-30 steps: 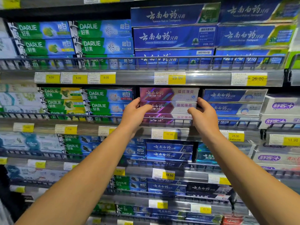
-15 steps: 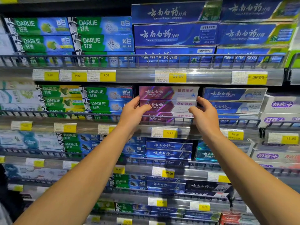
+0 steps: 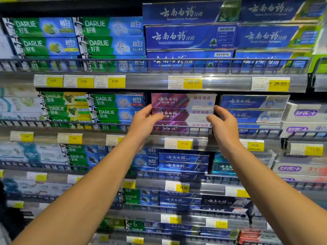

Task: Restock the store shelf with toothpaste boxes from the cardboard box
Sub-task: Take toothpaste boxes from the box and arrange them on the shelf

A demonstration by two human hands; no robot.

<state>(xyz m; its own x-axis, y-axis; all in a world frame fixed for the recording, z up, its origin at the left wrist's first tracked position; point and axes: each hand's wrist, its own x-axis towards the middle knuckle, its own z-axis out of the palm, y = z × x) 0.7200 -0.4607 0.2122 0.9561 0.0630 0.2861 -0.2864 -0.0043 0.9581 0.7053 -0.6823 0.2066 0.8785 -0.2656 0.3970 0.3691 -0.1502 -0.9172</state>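
Three purple-pink toothpaste boxes are stacked on the second shelf behind a wire rail (image 3: pixel 200 129). My left hand (image 3: pixel 143 121) grips the left end of the middle toothpaste box (image 3: pixel 182 114), with the thumb lying on its front. My right hand (image 3: pixel 224 124) holds the right end of the same box, fingers curled round the end and thumb on the front. The top box (image 3: pixel 184 100) sits above it and the bottom box (image 3: pixel 178 126) is partly hidden by the rail. The cardboard box is out of view.
Green Darlie boxes (image 3: pixel 113 106) stand close on the left and blue boxes (image 3: pixel 253 108) close on the right. Larger blue boxes (image 3: pixel 191 37) fill the shelf above. A yellow 17.00 price tag (image 3: pixel 184 144) sits below the stack. Further stocked shelves run beneath my arms.
Both hands have closed in on the ends of the middle purple-pink box, and the thumbs now lie on its front. The stack has not visibly shifted.
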